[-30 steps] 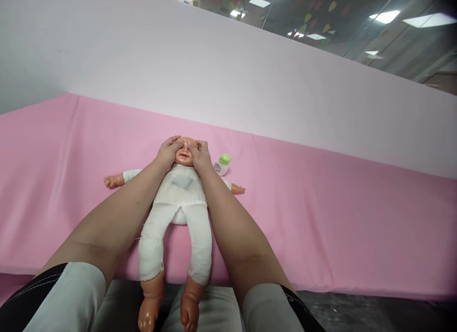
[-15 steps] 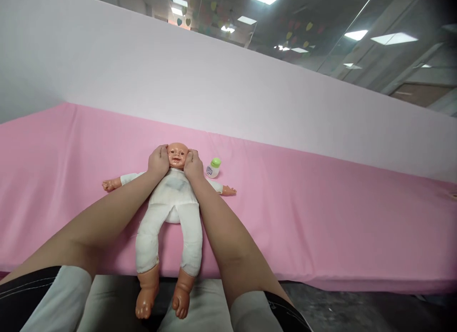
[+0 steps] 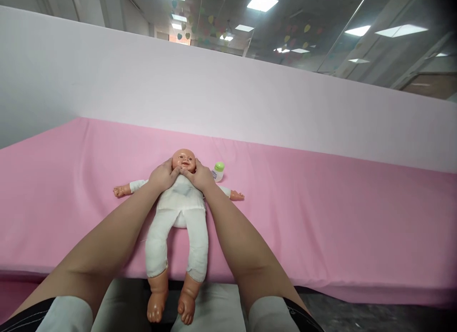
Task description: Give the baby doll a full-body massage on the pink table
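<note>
A baby doll (image 3: 180, 194) with a hard plastic head, hands and feet and a white cloth body lies on its back, arms spread. My left hand (image 3: 164, 174) cups one side of its head, the thumb resting by the chin. On the other side my right hand (image 3: 200, 175) holds the jaw and cheek, its thumb near the chin too. Some fingertips are hidden behind the head. A small clear bottle (image 3: 218, 172) with a green cap stands just right of my right hand, partly covered by it.
Pink cloth (image 3: 321, 218) covers the table, whose front edge runs below the doll's legs. The doll's feet hang over that edge above my lap. A white wall (image 3: 232, 94) rises behind, with glass (image 3: 278, 32) above it reflecting ceiling lights.
Both hands have slid from the sides of the doll's head down toward its chin, and the thumbs now come close together there. The camera view has shifted slightly.
</note>
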`<action>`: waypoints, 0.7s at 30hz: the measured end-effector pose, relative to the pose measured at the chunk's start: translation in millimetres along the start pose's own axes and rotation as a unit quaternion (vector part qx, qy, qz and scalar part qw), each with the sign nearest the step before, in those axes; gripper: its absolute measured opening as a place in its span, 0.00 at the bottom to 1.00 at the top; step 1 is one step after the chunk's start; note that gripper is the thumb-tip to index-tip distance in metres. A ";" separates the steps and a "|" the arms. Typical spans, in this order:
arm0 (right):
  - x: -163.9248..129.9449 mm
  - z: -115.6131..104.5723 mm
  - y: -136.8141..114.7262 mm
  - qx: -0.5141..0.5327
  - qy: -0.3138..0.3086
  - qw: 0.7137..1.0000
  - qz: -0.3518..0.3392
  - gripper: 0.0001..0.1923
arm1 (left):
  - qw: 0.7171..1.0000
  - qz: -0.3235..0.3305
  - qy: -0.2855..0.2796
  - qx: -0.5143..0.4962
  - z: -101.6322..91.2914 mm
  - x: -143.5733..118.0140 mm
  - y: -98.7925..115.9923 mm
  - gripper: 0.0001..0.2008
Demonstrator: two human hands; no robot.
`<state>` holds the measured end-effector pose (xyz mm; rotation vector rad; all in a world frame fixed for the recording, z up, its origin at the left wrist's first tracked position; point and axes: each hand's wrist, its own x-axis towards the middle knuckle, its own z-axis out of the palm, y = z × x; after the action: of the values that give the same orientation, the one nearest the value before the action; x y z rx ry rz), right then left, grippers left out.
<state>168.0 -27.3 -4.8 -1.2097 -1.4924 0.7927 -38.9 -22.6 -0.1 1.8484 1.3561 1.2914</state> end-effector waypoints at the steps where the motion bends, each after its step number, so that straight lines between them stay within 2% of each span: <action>1: 0.8 0.6 -0.4 -0.014 0.003 1.000 0.002 0.38 | 1.000 -0.001 -0.012 0.001 -2.1 0.2 0.0 0.19; 6: 4.1 0.4 1.3 -0.106 0.000 0.994 -0.002 0.43 | 0.998 -0.005 -0.043 -0.039 -6.4 6.2 -3.0 0.25; 9: 5.8 -3.3 3.3 -0.176 -0.020 0.984 -0.001 0.45 | 0.999 -0.011 -0.053 -0.004 -5.6 9.1 -5.9 0.26; 13: 6.8 -6.2 6.4 -0.242 -0.035 0.970 -0.014 0.37 | 0.994 -0.014 -0.068 0.082 -3.8 10.9 -10.2 0.27; 17: 5.6 -3.7 8.9 -0.229 -0.004 0.972 -0.041 0.29 | 0.995 -0.007 -0.056 0.087 -2.2 11.9 -13.4 0.30; 21: 2.2 -0.2 4.4 -0.245 0.019 0.968 -0.052 0.27 | 0.995 0.002 -0.058 0.084 -2.9 10.7 -11.4 0.31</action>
<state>169.5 -24.0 -8.0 -1.4795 -1.7631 0.3315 -45.9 -8.9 -4.1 2.0045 1.4367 1.0816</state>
